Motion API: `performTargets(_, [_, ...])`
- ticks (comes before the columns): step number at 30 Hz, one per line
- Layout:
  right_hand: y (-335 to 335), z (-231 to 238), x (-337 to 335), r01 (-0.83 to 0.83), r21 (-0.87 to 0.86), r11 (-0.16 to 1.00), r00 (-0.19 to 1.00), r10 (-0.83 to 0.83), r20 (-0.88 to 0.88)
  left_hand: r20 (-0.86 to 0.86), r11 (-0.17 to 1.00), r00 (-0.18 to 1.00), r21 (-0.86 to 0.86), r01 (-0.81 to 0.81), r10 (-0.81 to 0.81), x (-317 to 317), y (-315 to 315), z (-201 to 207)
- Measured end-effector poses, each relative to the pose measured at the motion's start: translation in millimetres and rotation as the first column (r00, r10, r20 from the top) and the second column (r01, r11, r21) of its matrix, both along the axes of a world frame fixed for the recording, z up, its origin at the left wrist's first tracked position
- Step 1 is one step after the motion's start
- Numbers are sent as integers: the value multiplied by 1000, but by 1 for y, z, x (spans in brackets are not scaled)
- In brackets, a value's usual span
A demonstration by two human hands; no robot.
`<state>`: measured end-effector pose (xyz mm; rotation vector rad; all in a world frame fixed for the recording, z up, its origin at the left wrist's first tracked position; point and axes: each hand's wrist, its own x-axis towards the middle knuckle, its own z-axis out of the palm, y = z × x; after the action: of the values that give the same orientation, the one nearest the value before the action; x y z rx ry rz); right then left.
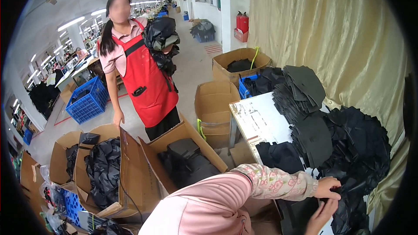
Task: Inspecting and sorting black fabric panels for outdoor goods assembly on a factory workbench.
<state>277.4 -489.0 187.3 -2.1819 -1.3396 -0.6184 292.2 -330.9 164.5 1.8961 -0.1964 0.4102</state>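
Note:
At the lower right, my left hand, in a floral sleeve cuff, is closed on the edge of a piece of black fabric. My right hand comes up from the lower edge, its fingers pressed together at the same fabric, close beneath the left fingertips. Its thumb is hidden. Beyond the hands, dark flat cut pieces lie in fanned stacks on a white table. A large heap of black fabric spreads beside them toward the curtain. Another dark flat piece lies below my left forearm.
A person in a red apron stands ahead, black bundles under one arm, a hand on a carton. Open cardboard boxes with black material stand left of the table; more boxes are behind. A blue crate sits further left. A beige curtain hangs right.

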Motion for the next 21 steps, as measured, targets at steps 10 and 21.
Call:
performTargets(10, [11,63,-10,-117,146,982,979,89,182,362,973,930,229,-20,-66,-12,26,1])
performTargets(21, [-10,137,1,-10,-198,980,1000,15,24,311,923,944,383,-20,-109,-26,45,33])
